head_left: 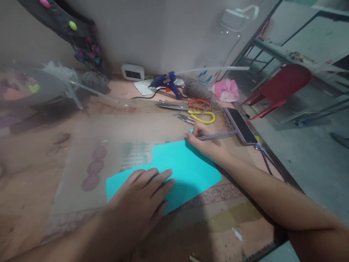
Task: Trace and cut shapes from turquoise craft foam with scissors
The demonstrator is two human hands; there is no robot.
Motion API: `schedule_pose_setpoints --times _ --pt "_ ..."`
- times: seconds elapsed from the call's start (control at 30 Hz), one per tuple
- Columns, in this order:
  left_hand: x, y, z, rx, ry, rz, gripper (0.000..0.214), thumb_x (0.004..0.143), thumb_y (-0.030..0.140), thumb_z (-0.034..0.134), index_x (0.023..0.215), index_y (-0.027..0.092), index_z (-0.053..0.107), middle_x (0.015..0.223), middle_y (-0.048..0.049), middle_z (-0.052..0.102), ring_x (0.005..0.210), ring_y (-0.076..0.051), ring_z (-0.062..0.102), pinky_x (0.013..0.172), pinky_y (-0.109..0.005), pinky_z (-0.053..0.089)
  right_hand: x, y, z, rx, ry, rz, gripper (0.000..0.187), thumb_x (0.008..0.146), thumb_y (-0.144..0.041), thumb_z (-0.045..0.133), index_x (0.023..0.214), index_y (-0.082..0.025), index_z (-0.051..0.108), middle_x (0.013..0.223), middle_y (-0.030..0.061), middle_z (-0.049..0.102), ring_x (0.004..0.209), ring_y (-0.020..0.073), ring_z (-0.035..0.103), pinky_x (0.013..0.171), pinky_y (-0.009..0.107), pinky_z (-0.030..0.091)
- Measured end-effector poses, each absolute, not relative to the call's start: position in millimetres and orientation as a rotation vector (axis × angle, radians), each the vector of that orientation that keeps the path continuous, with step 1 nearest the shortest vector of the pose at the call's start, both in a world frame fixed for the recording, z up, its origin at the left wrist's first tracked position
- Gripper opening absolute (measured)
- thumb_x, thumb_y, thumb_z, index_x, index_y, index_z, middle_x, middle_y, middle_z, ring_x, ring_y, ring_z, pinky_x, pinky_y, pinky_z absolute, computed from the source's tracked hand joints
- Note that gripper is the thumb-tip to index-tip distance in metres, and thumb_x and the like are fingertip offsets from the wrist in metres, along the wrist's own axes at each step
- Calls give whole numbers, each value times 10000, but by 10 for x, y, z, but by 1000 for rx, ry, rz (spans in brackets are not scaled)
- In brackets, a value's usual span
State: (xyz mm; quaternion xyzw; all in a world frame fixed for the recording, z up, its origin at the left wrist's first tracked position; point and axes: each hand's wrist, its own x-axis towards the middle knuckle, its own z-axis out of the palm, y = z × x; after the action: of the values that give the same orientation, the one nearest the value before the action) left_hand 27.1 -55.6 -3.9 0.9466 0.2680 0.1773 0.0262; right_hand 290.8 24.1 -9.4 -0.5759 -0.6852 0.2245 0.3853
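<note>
A turquoise sheet of paper (177,160), cut with a step in its upper edge, lies on the printed clear plastic sheet. My left hand (144,193) rests flat on the left part of the paper, fingers stretched out and holding nothing. At the paper's upper right edge, my right hand (203,140) is closed around a slim greyish pen (218,135), which slants back to the right. The pen's tip is hidden by the fingers. Just beyond this hand lie small snips (187,119) with a yellow loop handle and orange-handled scissors (174,106).
A blue glue gun (167,84) with a lit red light, grey yarn (197,89) and a white digital clock (132,72) stand along the wall. A phone (241,125) lies by the table's right edge. Beyond are a pink bag (225,90) and a red chair (280,87).
</note>
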Motion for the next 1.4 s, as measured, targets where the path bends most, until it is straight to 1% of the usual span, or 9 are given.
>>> schedule_pose_setpoints --times 0.17,0.37,0.47,0.7,0.9,1.07,1.17,1.3,1.4 --pt "258 -553 -39 2912 818 525 287 1016 349 501 1208 265 698 1316 34 692 1096 -216 545 962 -394 357 2898 226 -55 -1461 -1776 535 289 774 -231 575 608 -242 338 549 -68 328 503 109 321 513 273 241" --pt "260 -554 -53 2907 842 548 288 1007 367 524 1214 269 700 1314 47 694 1099 -211 545 971 -394 355 2941 227 -103 -1462 -1708 497 306 791 -260 585 603 -239 345 551 -62 343 525 117 330 536 281 245" --pt "256 -552 -54 2912 834 559 287 1013 371 511 1199 276 708 1301 48 701 1093 -210 554 963 -394 359 2946 223 -109 -1476 -1739 540 316 800 -258 594 608 -237 343 535 -67 335 515 114 322 533 281 246" --pt "266 -554 -39 2911 818 535 285 1007 357 527 1214 264 698 1320 25 688 1108 -219 547 974 -395 358 2906 216 -85 -1435 -1747 543 311 794 -249 590 610 -241 339 537 -69 308 500 111 286 505 277 221" --pt "255 -562 -50 2914 846 533 292 1022 358 491 1207 276 701 1320 39 687 1117 -214 541 978 -391 353 2943 232 -143 -1455 -1732 579 299 805 -237 574 632 -241 330 569 -66 320 522 117 321 527 281 248" --pt "253 -558 -54 2912 837 543 292 1017 360 500 1214 276 699 1310 41 695 1102 -211 550 971 -394 362 2954 222 -111 -1442 -1780 546 291 783 -215 567 614 -239 332 569 -58 334 542 124 340 545 281 256" --pt "255 -554 -64 2901 831 552 294 1017 360 500 1219 272 694 1317 37 691 1094 -215 554 964 -397 363 2942 211 -76 -1451 -1761 538 297 774 -238 577 599 -240 337 553 -53 346 543 128 353 543 280 268" --pt "250 -547 -71 2908 826 526 286 1016 360 510 1219 276 693 1322 32 687 1100 -213 556 965 -395 358 2913 188 -56 -1471 -1695 526 301 810 -290 600 621 -240 371 552 -54 377 532 125 352 532 281 267" --pt "252 -548 -63 2905 820 517 279 1007 363 534 1222 281 692 1321 36 687 1097 -209 558 967 -394 354 2889 181 -54 -1452 -1715 609 311 824 -301 616 636 -240 376 548 -60 375 513 120 344 512 276 255"
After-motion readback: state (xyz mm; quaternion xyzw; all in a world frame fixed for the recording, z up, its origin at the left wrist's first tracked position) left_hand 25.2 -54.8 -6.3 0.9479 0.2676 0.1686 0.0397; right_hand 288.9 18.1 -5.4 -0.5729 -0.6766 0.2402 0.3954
